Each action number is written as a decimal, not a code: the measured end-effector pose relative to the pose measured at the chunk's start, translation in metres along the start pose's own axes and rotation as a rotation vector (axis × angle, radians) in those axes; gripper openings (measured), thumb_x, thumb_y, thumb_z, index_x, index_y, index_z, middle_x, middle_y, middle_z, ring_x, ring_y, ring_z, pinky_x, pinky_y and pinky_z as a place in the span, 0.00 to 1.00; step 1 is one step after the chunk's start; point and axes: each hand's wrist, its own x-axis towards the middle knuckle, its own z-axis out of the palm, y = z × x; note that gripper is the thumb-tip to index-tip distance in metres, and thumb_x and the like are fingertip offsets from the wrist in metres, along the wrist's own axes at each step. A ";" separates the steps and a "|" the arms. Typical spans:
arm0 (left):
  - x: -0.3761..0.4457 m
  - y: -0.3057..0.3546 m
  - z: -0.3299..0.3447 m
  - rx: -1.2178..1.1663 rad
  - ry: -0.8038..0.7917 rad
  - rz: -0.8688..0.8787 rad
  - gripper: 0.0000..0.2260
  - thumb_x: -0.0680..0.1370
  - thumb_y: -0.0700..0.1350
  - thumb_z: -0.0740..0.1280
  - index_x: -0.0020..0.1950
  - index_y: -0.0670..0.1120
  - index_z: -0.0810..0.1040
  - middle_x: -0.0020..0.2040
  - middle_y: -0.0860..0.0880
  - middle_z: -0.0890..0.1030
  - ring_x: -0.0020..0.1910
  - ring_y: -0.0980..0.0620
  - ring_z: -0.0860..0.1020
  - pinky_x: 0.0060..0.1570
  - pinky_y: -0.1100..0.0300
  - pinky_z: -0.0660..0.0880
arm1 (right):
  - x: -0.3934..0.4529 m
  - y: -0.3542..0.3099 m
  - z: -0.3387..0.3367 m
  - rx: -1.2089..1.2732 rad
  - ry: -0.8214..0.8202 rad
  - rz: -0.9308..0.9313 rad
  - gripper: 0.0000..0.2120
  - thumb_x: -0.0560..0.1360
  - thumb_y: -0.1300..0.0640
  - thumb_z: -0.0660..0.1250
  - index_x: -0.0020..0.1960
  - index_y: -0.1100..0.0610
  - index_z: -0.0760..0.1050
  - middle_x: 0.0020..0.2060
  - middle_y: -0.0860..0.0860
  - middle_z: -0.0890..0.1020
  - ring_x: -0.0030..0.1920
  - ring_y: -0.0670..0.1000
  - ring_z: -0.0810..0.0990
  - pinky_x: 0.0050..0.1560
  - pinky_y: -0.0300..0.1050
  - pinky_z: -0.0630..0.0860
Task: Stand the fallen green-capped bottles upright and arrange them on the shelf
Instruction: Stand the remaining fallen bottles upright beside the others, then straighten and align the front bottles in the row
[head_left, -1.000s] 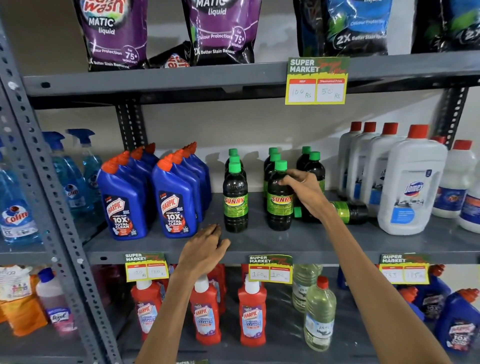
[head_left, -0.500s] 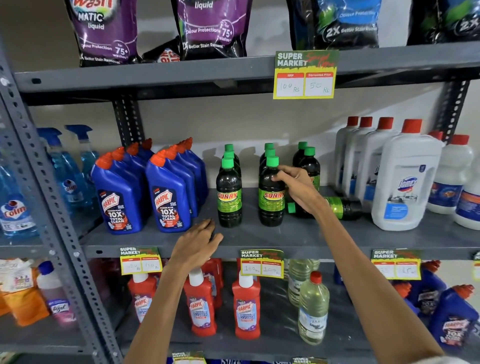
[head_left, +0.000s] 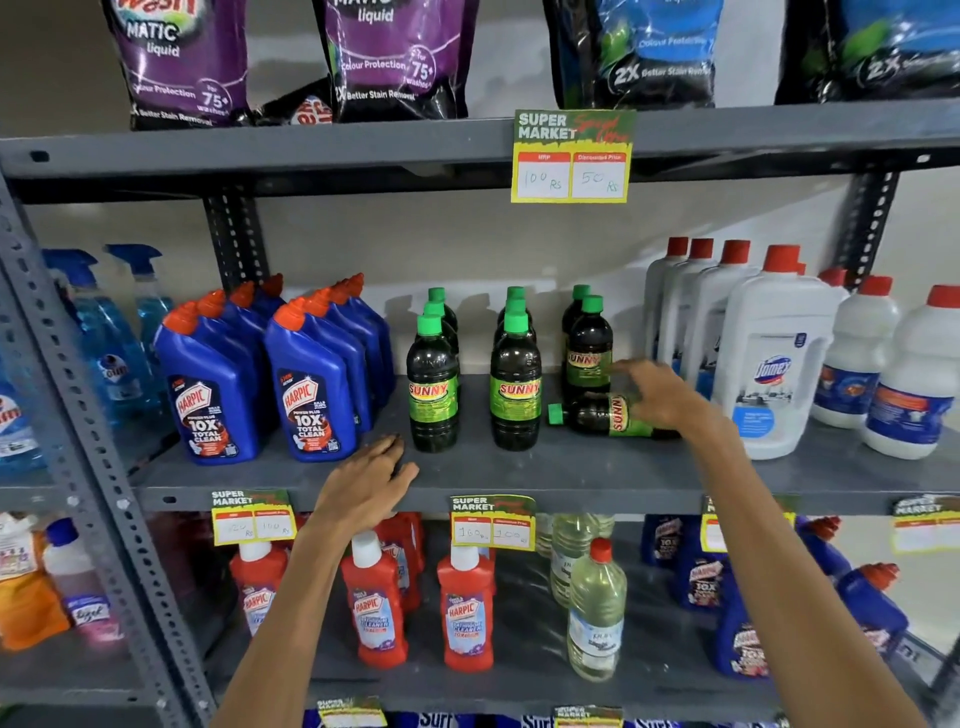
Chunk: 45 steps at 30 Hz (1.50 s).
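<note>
One green-capped bottle (head_left: 605, 417) lies on its side mid-shelf (head_left: 571, 467), cap pointing left, beside the upright rows. Right hand (head_left: 657, 397) hovers over it, fingers spread (no grip). Left hand (head_left: 371, 480) rests flat on the front edge, fingers loosely together.

Bright even light, soft shadows, edges warped
</note>
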 end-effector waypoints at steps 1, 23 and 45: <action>0.000 0.001 -0.001 -0.005 0.001 -0.001 0.25 0.83 0.55 0.52 0.78 0.46 0.60 0.79 0.50 0.59 0.76 0.49 0.61 0.71 0.51 0.62 | 0.001 0.004 -0.001 -0.078 -0.098 0.027 0.30 0.68 0.69 0.69 0.69 0.55 0.71 0.63 0.56 0.77 0.62 0.59 0.77 0.64 0.55 0.74; -0.009 0.009 -0.007 0.056 -0.002 0.035 0.23 0.83 0.53 0.52 0.76 0.44 0.64 0.78 0.47 0.62 0.73 0.46 0.66 0.67 0.48 0.67 | -0.058 -0.018 0.001 0.411 0.285 0.299 0.34 0.57 0.61 0.82 0.60 0.64 0.75 0.53 0.60 0.82 0.55 0.58 0.79 0.54 0.47 0.75; -0.011 0.005 0.017 0.101 0.208 0.012 0.28 0.80 0.54 0.46 0.69 0.41 0.73 0.72 0.45 0.73 0.67 0.45 0.74 0.64 0.49 0.72 | -0.048 -0.027 0.051 0.768 0.277 0.294 0.49 0.61 0.55 0.82 0.73 0.61 0.56 0.66 0.56 0.75 0.66 0.56 0.74 0.61 0.44 0.70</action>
